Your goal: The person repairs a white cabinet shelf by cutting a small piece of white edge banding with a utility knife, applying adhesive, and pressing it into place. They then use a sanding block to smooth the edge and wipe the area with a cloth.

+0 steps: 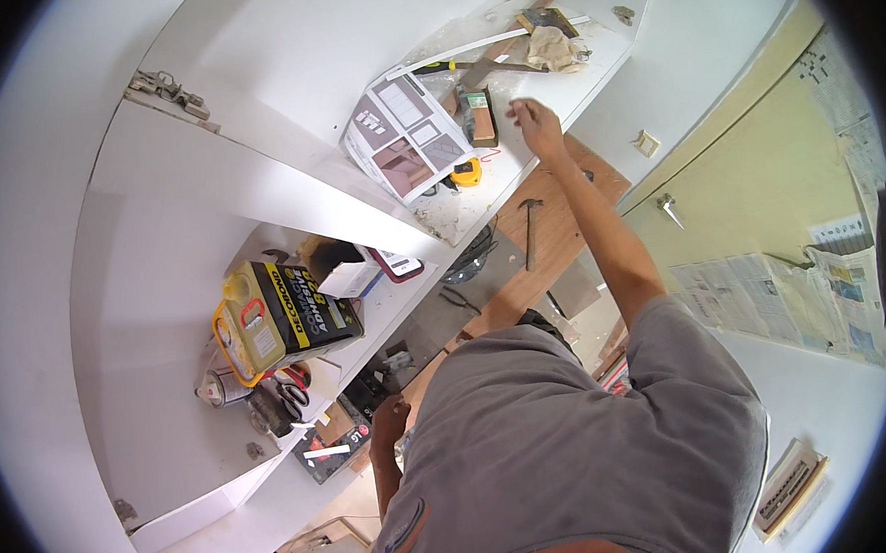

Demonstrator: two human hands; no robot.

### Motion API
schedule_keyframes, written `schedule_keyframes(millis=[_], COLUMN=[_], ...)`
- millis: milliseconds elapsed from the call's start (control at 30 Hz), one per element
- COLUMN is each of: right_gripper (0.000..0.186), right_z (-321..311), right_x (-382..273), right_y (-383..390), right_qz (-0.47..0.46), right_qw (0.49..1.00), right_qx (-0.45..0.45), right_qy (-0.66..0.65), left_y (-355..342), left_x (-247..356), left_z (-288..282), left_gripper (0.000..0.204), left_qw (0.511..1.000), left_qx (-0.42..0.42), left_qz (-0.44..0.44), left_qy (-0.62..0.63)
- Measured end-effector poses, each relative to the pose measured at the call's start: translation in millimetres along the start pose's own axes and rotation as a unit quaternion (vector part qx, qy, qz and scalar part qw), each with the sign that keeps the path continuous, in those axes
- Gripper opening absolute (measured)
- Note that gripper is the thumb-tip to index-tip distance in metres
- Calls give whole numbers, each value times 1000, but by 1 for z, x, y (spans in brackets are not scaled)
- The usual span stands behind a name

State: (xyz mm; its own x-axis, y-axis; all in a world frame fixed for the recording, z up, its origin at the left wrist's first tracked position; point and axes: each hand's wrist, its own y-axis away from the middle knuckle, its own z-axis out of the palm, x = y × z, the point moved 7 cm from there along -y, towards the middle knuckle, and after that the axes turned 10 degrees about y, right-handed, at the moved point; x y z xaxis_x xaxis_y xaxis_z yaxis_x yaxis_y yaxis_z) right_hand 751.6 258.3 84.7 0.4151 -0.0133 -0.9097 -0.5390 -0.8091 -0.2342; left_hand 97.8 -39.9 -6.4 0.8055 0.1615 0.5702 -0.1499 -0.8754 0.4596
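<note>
Nearest, beside the grey shirt (572, 440), the left hand (390, 417) is held low with its fingers curled; whether anything is grasped there cannot be told; in the white compartment (153, 292), a yellow-and-black container (300, 314) is stood behind red-and-black scissors (294, 392); farther out, the right hand (538, 128) is held over the white shelf's (506, 181) edge, its fingers loosely bent and nothing seen grasped; just beside them, a brown block (480, 124) is placed; near it, a yellow tape measure (467, 172) and a printed sheet (405, 133) are laid; beyond, crumpled paper (554, 50) is seen.
</note>
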Motion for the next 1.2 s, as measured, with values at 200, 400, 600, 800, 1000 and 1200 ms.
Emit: schedule_keyframes(millis=[200, 400, 600, 800, 1000, 1200], right_gripper=[72, 89, 79, 52, 58, 56], right_z=[46, 66, 57, 48, 57, 62], right_x=[-2, -34, -30, -14, -4, -10], right_y=[-41, -14, -26, -54, -96, -107], right_qz=[-14, 29, -67, -87, 160, 242], right_qw=[975, 941, 955, 971, 918, 911], right_qx=[-19, -12, -58, -95, -57, -34], right_qy=[220, 336, 283, 203, 359, 333], left_y=[22, 49, 48, 54, 55, 51], left_x=[-23, -51, -71, -79, -84, -92], left_z=[-4, 24, 38, 56, 58, 63], left_gripper=[41, 40, 37, 34, 32, 30], left_qw=[1000, 996, 992, 988, 985, 984], left_qx=[23, -12, -25, -29, -37, -48], left_qz=[-4, -89, -122, -149, -160, -168], left_qy=[11, 6, 21, 42, 41, 38])
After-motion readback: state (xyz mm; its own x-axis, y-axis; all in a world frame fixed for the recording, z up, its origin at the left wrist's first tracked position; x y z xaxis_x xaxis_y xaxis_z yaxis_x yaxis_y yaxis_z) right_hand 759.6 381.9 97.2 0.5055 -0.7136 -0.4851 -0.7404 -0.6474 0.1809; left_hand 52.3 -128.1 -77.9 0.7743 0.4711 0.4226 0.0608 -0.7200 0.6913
